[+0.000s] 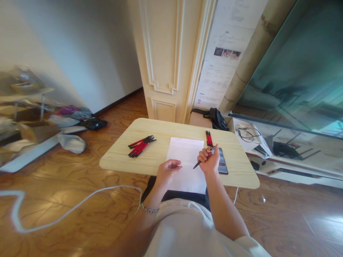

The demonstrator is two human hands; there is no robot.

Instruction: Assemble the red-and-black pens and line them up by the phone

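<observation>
A white sheet of paper [186,151] lies on the small wooden-topped table [118,157], its near end at the table's front edge. My right hand [210,160] is closed around a pen [197,164], whose dark tip points down and left over the paper. My left hand [168,172], fingers loosely curved and apart, is over the paper's left edge with nothing in it. Several red and black pens [141,146] lie in a loose pile on the left. A few more red pens [209,138] lie side by side beyond my right hand. A phone [223,162] is partly hidden by that hand.
A black bag [218,119] sits behind the table, near a white TV cabinet [284,178] with cables and a large screen [300,78]. On the floor at left runs a white cable [80,207]. Cardboard boxes [37,132] and bags stand further left.
</observation>
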